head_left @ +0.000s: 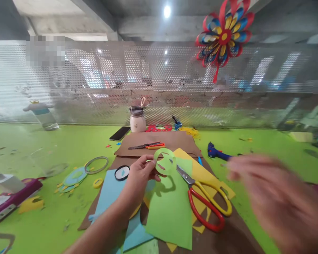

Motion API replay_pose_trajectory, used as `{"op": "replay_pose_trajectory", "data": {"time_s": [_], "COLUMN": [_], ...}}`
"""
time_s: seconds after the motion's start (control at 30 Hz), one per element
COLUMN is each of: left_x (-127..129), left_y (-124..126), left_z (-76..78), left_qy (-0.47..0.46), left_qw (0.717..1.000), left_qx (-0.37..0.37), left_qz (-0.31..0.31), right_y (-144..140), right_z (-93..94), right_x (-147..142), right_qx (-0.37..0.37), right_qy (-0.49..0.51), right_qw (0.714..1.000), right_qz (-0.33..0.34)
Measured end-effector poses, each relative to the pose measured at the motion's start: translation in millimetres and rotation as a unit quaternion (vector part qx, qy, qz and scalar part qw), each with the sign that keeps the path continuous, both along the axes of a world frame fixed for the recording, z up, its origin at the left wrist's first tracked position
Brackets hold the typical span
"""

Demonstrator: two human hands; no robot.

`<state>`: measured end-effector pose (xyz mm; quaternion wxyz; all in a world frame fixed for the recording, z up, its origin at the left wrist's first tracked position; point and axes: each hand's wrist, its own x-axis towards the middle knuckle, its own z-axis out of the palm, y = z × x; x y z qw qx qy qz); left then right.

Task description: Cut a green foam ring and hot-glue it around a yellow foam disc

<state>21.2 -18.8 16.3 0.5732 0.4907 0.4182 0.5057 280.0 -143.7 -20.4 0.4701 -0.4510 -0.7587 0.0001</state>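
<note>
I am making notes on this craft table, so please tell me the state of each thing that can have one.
Left hand: pinching a green paper ring cut-out, lifted off the table.
Right hand: empty, open, blurred.
Red-and-yellow-handled scissors: lying on the paper sheets, blades nearly closed.
White lidded bottle: upright, lid on.
Black phone: lying flat, screen dark.

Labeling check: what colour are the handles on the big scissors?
One red, one yellow, on the scissors; seen in the head view.

Your left hand pinches a light green paper ring cut-out, held upright above the green paper sheet; red-and-yellow-handled scissors lie flat beside it.
</note>
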Motion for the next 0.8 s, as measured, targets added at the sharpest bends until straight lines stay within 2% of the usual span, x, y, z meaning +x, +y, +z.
{"op": "replay_pose_trajectory", "data": {"time_s": [0.03, 0.07, 0.13, 0.2, 0.3, 0.37, 0.6, 0.8], "left_x": [0.0, 0.0, 0.2, 0.7, 1.5, 1.6, -2.3, -4.2], "left_y": [0.5, 0.9, 1.4, 1.5, 1.8, 2.3, 1.0, 0.0], "left_z": [0.4, 1.0, 2.5, 3.9, 4.3, 3.5, 6.0, 10.7], "left_qy": [0.001, 0.002, 0.004, 0.005, 0.011, 0.016, 0.022, 0.019], "left_qw": [1.000, 1.000, 1.000, 1.000, 1.000, 1.000, 0.999, 0.998], "left_qx": [-0.001, -0.001, -0.001, 0.001, 0.004, 0.006, 0.034, 0.052], "left_qz": [-0.004, -0.008, -0.015, -0.018, -0.011, -0.001, 0.011, -0.012], "right_y": [18.2, 34.7, 57.8, 64.7, 56.3, 50.5, 59.3, 65.2], "right_z": [21.0, 35.7, 45.1, 35.5, 13.5, 5.4, 2.1, -1.2], "right_x": [-8.7, -15.8, -23.3, -23.6, -20.2, -20.5, -29.6, -33.9], "right_qx": [-0.029, -0.125, -0.193, -0.243, -0.281, -0.295, -0.335, -0.363], "right_qy": [-0.032, -0.109, -0.170, -0.206, -0.240, -0.257, -0.292, -0.277], "right_qw": [0.999, 0.985, 0.965, 0.945, 0.926, 0.918, 0.892, 0.879], "right_qz": [-0.012, -0.057, -0.058, -0.068, -0.074, -0.070, -0.081, -0.136]}}
